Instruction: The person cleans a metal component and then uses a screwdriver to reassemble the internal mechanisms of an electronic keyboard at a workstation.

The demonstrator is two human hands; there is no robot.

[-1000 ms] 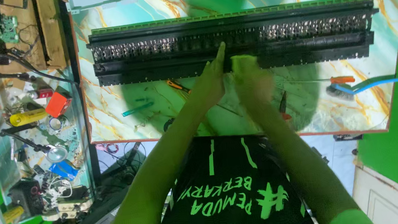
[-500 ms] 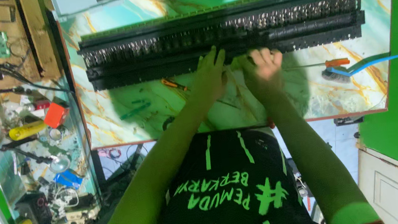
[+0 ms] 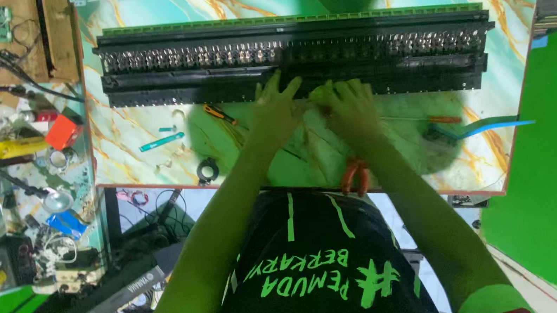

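Observation:
A long black electronic assembly (image 3: 380,59) with rows of small metal parts and a green strip along its far edge lies across the marbled table (image 3: 147,126). My left hand (image 3: 274,106) rests at its near edge with the fingers spread, fingertips touching the black frame. My right hand (image 3: 352,108) lies just beside it, knuckles up, with the fingers curled over what looks like a small pale cloth (image 3: 317,92) pressed against the same edge. The two hands almost touch.
Orange-handled pliers (image 3: 354,175) lie at the table's near edge, with a thin screwdriver (image 3: 442,118) and a blue-handled brush (image 3: 484,128) to the right. A teal tool (image 3: 160,141) and a black ring (image 3: 207,170) lie to the left. Beyond is a cluttered shelf (image 3: 26,180), with a black keyboard (image 3: 92,308) below.
My left hand has gone from one finger stretched onto the assembly to spread fingers at its near edge. My right hand has stayed next to it, shifting slightly along the edge.

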